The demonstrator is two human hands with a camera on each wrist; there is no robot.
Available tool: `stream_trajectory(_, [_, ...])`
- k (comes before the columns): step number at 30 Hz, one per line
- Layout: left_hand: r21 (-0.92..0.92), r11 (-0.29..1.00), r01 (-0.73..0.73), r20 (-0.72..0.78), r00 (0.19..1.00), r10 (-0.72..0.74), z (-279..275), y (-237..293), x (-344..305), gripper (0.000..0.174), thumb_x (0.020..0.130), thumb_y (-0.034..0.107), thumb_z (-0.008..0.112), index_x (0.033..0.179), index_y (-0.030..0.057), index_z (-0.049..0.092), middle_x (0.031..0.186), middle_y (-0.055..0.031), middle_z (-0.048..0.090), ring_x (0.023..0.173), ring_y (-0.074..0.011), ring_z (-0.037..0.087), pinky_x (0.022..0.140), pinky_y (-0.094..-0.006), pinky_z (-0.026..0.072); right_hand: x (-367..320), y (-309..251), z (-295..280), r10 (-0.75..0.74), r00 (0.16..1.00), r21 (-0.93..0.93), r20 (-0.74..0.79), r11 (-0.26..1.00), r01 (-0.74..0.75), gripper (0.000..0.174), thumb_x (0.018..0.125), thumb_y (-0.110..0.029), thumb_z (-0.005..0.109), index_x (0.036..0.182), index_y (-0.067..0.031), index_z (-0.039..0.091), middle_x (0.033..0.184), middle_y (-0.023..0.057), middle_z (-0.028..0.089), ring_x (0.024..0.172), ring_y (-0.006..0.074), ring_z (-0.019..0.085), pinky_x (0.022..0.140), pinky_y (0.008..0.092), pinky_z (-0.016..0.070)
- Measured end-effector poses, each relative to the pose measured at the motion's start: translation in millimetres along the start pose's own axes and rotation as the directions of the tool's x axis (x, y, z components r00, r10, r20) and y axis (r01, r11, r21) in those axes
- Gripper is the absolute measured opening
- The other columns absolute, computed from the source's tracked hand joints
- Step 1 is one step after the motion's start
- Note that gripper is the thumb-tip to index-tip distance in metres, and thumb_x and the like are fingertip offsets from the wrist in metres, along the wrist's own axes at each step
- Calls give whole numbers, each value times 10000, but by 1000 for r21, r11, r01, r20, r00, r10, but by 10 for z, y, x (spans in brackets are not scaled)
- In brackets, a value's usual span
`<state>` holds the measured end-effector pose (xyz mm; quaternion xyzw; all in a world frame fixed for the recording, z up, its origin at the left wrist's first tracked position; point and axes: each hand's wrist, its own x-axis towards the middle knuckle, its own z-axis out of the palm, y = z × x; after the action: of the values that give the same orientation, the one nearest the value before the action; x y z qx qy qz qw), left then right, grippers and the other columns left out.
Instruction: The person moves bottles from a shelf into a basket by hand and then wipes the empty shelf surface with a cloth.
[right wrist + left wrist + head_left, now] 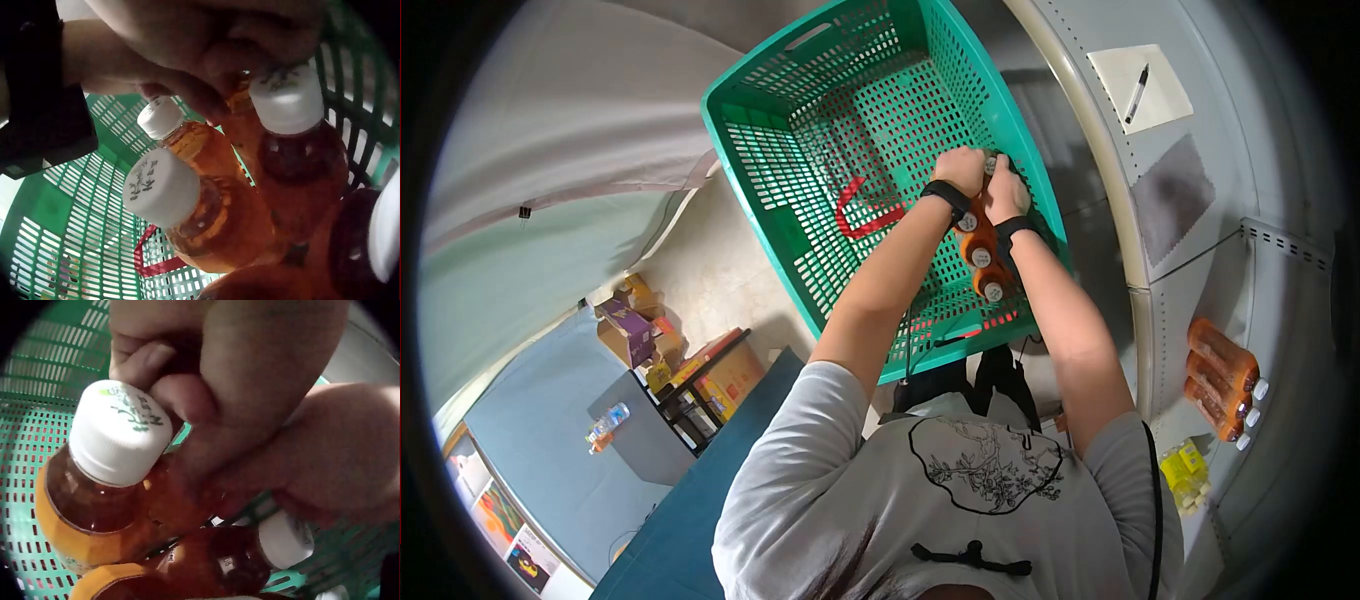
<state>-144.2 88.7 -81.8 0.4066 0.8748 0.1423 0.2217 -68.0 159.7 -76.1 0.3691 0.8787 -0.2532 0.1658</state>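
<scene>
Several bottles of orange-brown drink [977,248] [94,540] [300,181] with white caps stand close together along the right side of a green basket [775,250]. My left hand [960,172] [262,356], a black band on its wrist, has curled fingers that grip at the bottles' necks, by the far end of the group. Against it, my right hand [1006,192] [187,31] grips the same bottles, its thumb close to a white cap [991,165]. The fingers partly hide the bottle necks between them.
Inside the basket lies a red strap [847,215]. Right of it, a grey shelf unit [1115,180] holds paper with a pen [1137,92], more orange bottles [1220,380] and a yellow packet [1185,472]. Boxes [628,335] and a black rack [690,405] stand at the left.
</scene>
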Motion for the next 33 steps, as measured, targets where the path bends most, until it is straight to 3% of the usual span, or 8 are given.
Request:
stream_trajectory(4, [77,996,34,26,999,-36,70,-14,102,250,763,211,519,988,151,610,781,-149,631,748,-298,624,621,-411,506,30,-103,-50,56,998,-9,34,998,-56,410,727,-115,610,1059,-54,377,894,200,614,832,350,607,679,430,497])
stream_trajectory(9, [28,999,44,76,996,-46,79,-2,110,286,759,281,532,976,98,572,844,-168,627,824,-334,608,680,-443,485,24,44,8,-49,998,14,47,999,48,313,820,-238,476,1057,-48,399,877,220,612,854,364,598,717,465,473])
stream_trajectory(11, [56,998,-27,94,995,22,75,-23,65,305,771,299,519,985,93,586,852,-175,628,812,-338,609,672,-452,481,248,125,287,260,946,476,194,819,-322,318,858,-278,378,1052,-29,411,844,232,610,863,354,599,710,468,471])
stream_trajectory(13, [31,994,103,49,993,-104,-18,94,42,280,794,322,490,908,107,628,793,-180,627,781,-347,610,665,-447,483,100,136,196,39,999,213,-3,976,-38,313,869,-259,343,1032,-5,426,819,239,608,838,343,607,687,452,483])
stream_trajectory(19, [-108,988,107,-135,983,-121,-529,532,-375,369,699,211,604,1061,138,601,887,-164,633,838,-316,610,719,-393,489,-435,36,-500,-139,977,323,-159,928,185,212,786,-129,469,970,-26,443,766,219,611,749,364,611,651,463,487])
stream_trajectory(25, [-287,958,6,-367,923,-115,-621,1076,-768,288,724,231,630,962,70,623,815,-135,646,756,-295,627,681,-386,494,-1051,307,-995,-63,931,453,-359,861,232,244,760,-154,513,969,-41,455,723,210,599,716,394,586,632,490,464])
stream_trajectory(30, [-388,905,-176,-419,908,-3,-381,1653,-1110,241,757,210,616,914,28,633,803,-170,633,735,-302,625,659,-377,493,-1412,1108,-1121,-103,849,540,-519,730,419,246,780,-156,539,998,-59,479,765,148,612,706,295,609,621,385,476])
stream_trajectory(33, [-351,889,-295,-421,897,132,-317,2085,-1369,213,759,194,609,906,43,642,774,-157,634,703,-290,629,641,-350,497,-1717,1600,-1311,14,884,631,-467,706,322,230,796,-154,568,984,-47,491,722,99,587,636,194,570,587,315,453])
